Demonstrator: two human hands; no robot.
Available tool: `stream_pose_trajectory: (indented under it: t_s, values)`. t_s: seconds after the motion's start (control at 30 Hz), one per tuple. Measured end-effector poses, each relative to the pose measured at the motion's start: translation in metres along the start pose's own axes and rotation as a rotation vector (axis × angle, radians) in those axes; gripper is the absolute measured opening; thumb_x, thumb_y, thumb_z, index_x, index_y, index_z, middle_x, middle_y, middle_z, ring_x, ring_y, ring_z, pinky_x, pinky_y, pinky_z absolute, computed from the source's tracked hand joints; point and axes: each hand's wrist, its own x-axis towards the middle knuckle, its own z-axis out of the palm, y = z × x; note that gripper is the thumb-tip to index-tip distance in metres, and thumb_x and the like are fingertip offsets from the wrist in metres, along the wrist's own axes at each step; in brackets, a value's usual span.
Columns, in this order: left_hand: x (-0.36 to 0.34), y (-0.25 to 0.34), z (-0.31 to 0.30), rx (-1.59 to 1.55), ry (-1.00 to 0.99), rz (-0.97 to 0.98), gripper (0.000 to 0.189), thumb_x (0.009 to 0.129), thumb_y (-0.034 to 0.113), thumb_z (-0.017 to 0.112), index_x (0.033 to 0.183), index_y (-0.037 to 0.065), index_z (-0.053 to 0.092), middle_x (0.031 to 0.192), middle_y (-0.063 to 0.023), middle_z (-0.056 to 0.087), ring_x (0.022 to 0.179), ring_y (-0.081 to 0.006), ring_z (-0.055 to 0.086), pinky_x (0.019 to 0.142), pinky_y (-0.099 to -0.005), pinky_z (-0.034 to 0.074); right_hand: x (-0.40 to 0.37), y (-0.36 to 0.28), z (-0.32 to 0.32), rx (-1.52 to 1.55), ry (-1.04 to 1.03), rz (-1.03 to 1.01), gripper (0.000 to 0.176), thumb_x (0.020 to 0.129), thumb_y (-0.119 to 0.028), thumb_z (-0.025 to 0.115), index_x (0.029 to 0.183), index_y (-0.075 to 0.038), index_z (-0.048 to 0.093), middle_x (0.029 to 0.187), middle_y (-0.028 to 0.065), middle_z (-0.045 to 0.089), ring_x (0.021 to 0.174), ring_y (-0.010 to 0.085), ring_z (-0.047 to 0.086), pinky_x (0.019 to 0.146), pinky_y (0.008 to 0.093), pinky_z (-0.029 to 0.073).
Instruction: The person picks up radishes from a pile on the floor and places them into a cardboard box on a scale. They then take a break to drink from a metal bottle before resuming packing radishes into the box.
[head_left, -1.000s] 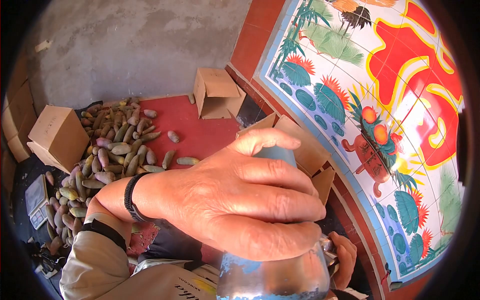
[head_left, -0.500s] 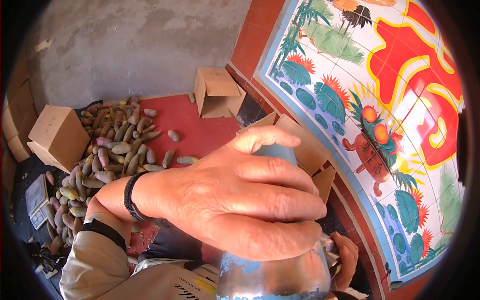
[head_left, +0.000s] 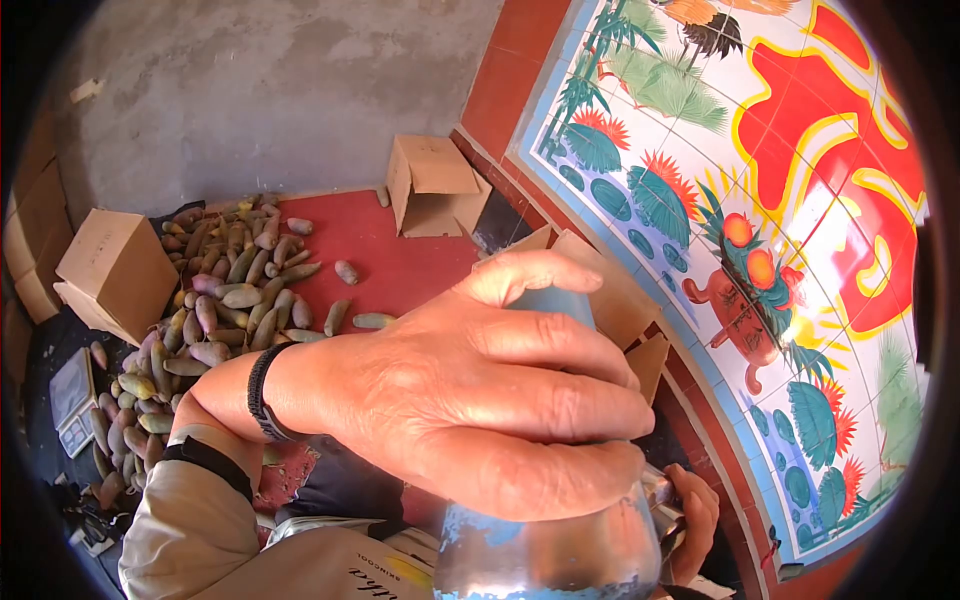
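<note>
My left hand (head_left: 500, 390), with a black band at the wrist, is wrapped from above around a metal bottle (head_left: 550, 550) close to the camera. The bottle is shiny steel with worn, peeling light blue paint, and my fingers cover much of it. Lower right, partly behind the bottle, my right hand (head_left: 695, 515) has its fingers curled around a small shiny metal piece (head_left: 658, 490). Most of that piece is hidden, so its kind cannot be made out.
A large heap of purplish-green radishes (head_left: 230, 290) lies on a red mat (head_left: 340, 230). Cardboard boxes stand at left (head_left: 120, 270) and back (head_left: 430, 180). An open box (head_left: 610, 280) sits behind the bottle. At left is a scale (head_left: 72, 390). A painted tile wall (head_left: 690, 130) rises on the right.
Almost nothing differs. My left hand keeps its hold on the bottle, and my right hand has shifted only very slightly.
</note>
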Motion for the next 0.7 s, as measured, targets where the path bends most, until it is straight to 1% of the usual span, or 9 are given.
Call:
stream_pose_trajectory:
  t_s: [0.03, 0.07, 0.13, 0.17, 0.27, 0.33, 0.7]
  values:
    - [0.0, 0.0, 0.0, -0.004, 0.001, 0.001, 0.015, 0.073, 0.008, 0.066, 0.081, 0.014, 0.055, 0.096, -0.006, 0.063, 0.086, -0.0218, 0.062, 0.094, -0.05, 0.031, 0.005, -0.006, -0.001, 0.054, -0.027, 0.061, 0.049, 0.078, -0.019, 0.064, 0.121, -0.006, 0.045, 0.108, 0.0177, 0.055, 0.094, 0.029, 0.055, 0.081, 0.0382, 0.044]
    - [0.0, 0.0, 0.0, -0.004, 0.001, 0.001, 0.015, 0.073, 0.008, 0.066, 0.081, 0.014, 0.055, 0.096, -0.006, 0.063, 0.086, -0.0218, 0.062, 0.094, -0.05, 0.031, 0.003, -0.005, -0.003, 0.054, -0.027, 0.06, 0.049, 0.078, -0.019, 0.064, 0.121, -0.006, 0.045, 0.108, 0.0177, 0.055, 0.094, 0.029, 0.055, 0.081, 0.0382, 0.044]
    - [0.0, 0.0, 0.0, -0.017, 0.01, -0.007, 0.015, 0.073, 0.008, 0.066, 0.081, 0.014, 0.055, 0.096, -0.0062, 0.063, 0.086, -0.0221, 0.062, 0.094, -0.0504, 0.031, -0.001, -0.003, -0.006, 0.048, -0.119, 0.059, 0.061, 0.079, -0.026, 0.063, 0.13, -0.008, 0.035, 0.119, 0.0193, 0.049, 0.105, 0.0336, 0.05, 0.09, 0.0444, 0.039]
    - [0.0, 0.0, 0.0, -0.017, 0.01, -0.008, 0.015, 0.073, 0.008, 0.066, 0.081, 0.014, 0.055, 0.096, -0.0062, 0.063, 0.086, -0.0221, 0.062, 0.094, -0.0504, 0.031, -0.001, -0.003, -0.007, 0.049, -0.12, 0.059, 0.061, 0.079, -0.026, 0.063, 0.13, -0.008, 0.035, 0.119, 0.0193, 0.049, 0.105, 0.0336, 0.05, 0.09, 0.0444, 0.039]
    - [-0.001, 0.001, 0.0, -0.016, -0.004, -0.017, 0.016, 0.073, 0.008, 0.067, 0.082, 0.014, 0.055, 0.096, -0.0064, 0.063, 0.086, -0.0223, 0.062, 0.094, -0.0507, 0.031, -0.004, 0.003, -0.004, 0.018, -0.125, 0.048, 0.059, 0.079, -0.026, 0.063, 0.128, -0.008, 0.037, 0.118, 0.0199, 0.049, 0.103, 0.0328, 0.051, 0.088, 0.0429, 0.041]
    - [-0.002, 0.001, 0.001, -0.016, 0.004, -0.016, 0.017, 0.073, 0.009, 0.067, 0.083, 0.014, 0.055, 0.096, -0.0065, 0.063, 0.086, -0.0223, 0.062, 0.094, -0.0507, 0.031, -0.013, 0.017, 0.006, -0.031, 0.024, -0.043, 0.056, 0.075, -0.012, 0.064, 0.122, -0.003, 0.036, 0.106, 0.024, 0.054, 0.091, 0.0299, 0.056, 0.079, 0.0378, 0.047]
    - [-0.003, 0.0, 0.001, -0.023, 0.015, -0.024, 0.018, 0.073, 0.009, 0.068, 0.084, 0.014, 0.054, 0.096, -0.0066, 0.063, 0.085, -0.0223, 0.062, 0.094, -0.0508, 0.031, -0.017, 0.021, 0.003, -0.033, 0.004, -0.034, 0.057, 0.075, -0.011, 0.064, 0.123, -0.004, 0.036, 0.107, 0.0237, 0.053, 0.092, 0.0302, 0.056, 0.08, 0.0381, 0.047]
